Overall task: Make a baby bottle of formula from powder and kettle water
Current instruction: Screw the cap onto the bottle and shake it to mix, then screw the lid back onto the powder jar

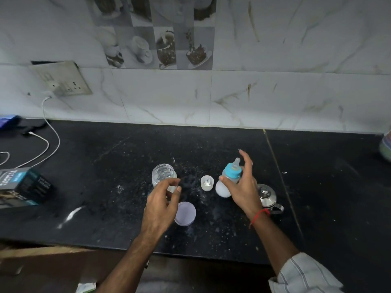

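The baby bottle, with a blue collar, a clear teat and milky liquid in its base, is tilted above the black counter. My right hand holds it between thumb and palm, fingers stretched upward. My left hand hovers with curled, spread fingers just in front of an open clear glass jar and grips nothing. The jar's lilac lid lies flat near my left wrist. A small white cap with powder in it stands between the jar and the bottle. A steel kettle sits behind my right wrist.
White powder specks are scattered over the counter around the jar and cap. A dark box lies at the left, with a white charging cable running to a wall socket. A colourful object shows at the right edge.
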The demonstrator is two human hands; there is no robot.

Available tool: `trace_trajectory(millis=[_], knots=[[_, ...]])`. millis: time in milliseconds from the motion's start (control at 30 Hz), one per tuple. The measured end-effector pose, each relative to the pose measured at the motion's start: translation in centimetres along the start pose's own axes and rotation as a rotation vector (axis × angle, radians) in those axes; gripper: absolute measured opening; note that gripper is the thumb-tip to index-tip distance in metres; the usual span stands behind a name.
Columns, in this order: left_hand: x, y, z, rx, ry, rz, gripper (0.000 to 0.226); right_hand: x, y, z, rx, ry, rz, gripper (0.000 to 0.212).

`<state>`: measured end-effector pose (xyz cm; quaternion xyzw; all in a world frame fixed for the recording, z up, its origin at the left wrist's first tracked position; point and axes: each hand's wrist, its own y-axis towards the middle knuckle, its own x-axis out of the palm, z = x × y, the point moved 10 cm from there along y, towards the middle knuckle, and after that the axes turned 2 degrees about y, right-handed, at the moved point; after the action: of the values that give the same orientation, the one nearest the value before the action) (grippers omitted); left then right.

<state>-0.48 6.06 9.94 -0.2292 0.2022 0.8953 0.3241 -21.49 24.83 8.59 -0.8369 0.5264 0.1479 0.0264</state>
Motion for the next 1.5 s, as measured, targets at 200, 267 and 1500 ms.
trace_trajectory(millis=[200,267,1500], knots=[[-1.3,-0.8,-0.6,-0.016,0.026,0.093,0.018,1.2,4.2,0.6,-0.009,-0.5,-0.085,0.097],[-1.9,-0.9,-1.3,-0.028,0.029,0.116,0.018,1.7,4.9,1.7,0.029,-0.608,-0.128,0.096],[2.6,10.4,-11.6,0.055,0.043,-0.518,0.112,15.6,-1.1,-5.9,-0.056,-0.023,-0.029,0.042]])
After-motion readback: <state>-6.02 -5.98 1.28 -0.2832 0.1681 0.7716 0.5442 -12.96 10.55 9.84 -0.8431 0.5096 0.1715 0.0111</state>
